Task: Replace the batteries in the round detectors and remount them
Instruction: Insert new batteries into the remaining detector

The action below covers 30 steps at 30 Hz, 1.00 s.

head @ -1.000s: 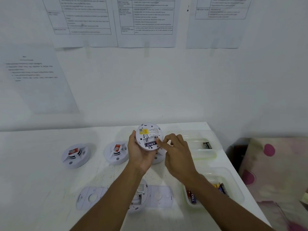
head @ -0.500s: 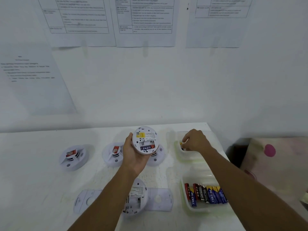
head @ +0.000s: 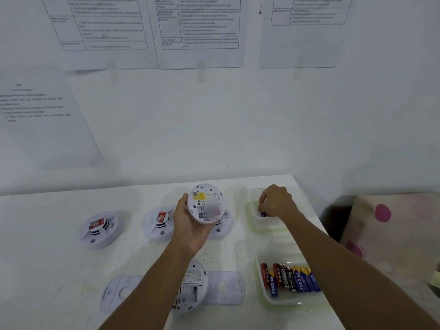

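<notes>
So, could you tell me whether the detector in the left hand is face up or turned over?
Turned over: the left hand holds the round detector with its labelled back, yellow sticker included, toward the camera.

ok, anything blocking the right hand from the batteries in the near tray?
Nothing visible. The right hand is in the far tray, fingers pinching a small blue battery. The near tray is open-topped, its batteries exposed; only the person's own forearm crosses it. The left hand holds a detector aside.

Forearms, left hand (head: 188,228) and right hand (head: 277,202) bare.
</notes>
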Available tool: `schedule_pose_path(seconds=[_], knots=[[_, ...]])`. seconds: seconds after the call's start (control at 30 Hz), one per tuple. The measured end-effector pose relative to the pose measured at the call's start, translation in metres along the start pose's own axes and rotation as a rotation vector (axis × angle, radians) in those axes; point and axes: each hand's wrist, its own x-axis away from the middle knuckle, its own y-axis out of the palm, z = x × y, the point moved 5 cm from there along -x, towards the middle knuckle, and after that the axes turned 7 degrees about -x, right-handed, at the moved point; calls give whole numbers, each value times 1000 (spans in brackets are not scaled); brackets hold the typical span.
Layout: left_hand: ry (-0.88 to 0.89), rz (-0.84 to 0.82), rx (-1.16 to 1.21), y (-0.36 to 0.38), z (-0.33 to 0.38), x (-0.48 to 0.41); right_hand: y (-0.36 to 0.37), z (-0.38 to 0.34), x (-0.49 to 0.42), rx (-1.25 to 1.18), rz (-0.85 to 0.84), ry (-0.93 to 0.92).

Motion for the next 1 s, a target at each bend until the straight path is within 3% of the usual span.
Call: schedule_pose_path(seconds=[0.07, 0.17, 0.33, 0.47, 0.77, 0.83, 0.9, 1.0], knots=[[3, 6, 10, 0, 1, 0, -3, 1, -2, -46, 0, 0], [10, 8, 16, -1, 2, -1, -16, -1, 1, -320, 30, -10], [-2, -1, 12, 4, -1, 4, -26, -51, 44, -713, 15, -345], [2, 7, -31, 9, -4, 10, 1, -90, 82, -648, 9, -611], [-17, 30, -74, 3, 1, 25, 38, -97, 110, -288, 264, -893], [-40, 44, -81, 0, -1, 28, 44, -102, 118, -266, 257, -958], [-58, 45, -47, 2, -1, 31, 48, -104, 120, -342, 219, -950], [-31, 43, -30, 1, 1, 30, 50, -102, 110, -557, 158, -751]])
